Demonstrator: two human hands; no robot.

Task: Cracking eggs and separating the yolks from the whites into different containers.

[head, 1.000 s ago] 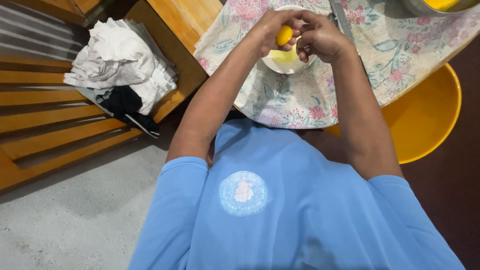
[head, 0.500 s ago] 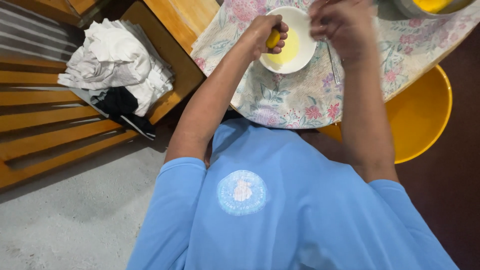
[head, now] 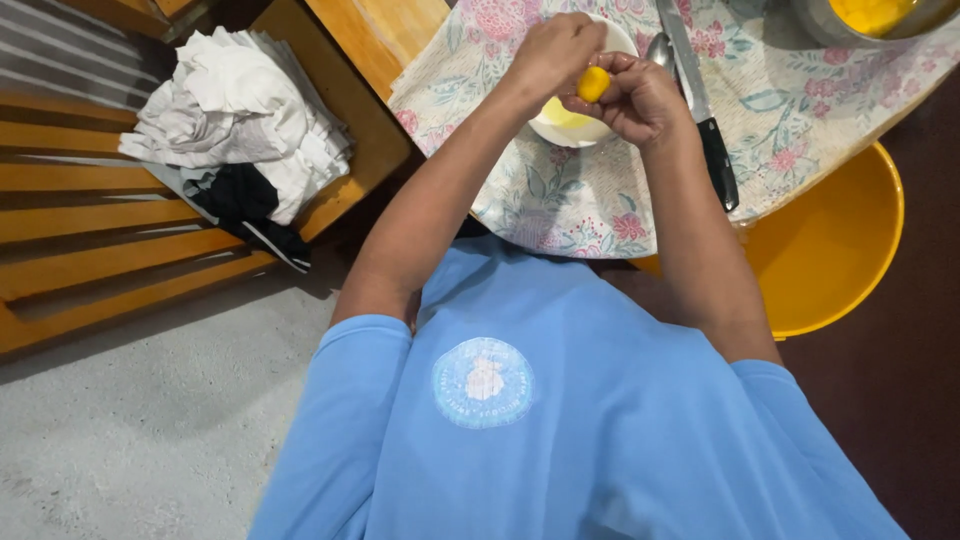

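Both hands meet above a white bowl (head: 565, 125). The left hand (head: 553, 50) and the right hand (head: 635, 100) hold together one small yellow piece (head: 593, 83); the fingers of both are curled close around it, so only its top shows between them. The piece is just over the bowl, at the side nearer the right hand, and the bowl has some yellow in its bottom.

The bowl stands on a floral cloth (head: 560, 200) under the hands. Just beside the right hand, on its outer side, lies a knife (head: 700, 110) with a black handle, and a spoon (head: 660, 50) is close to it. Farther from the right hand is a metal pot (head: 820, 25) with yellow content. Below the right forearm is a yellow tub (head: 830, 250). Well apart from the left arm, folded clothes (head: 235, 120) lie on a wooden bench (head: 90, 240).
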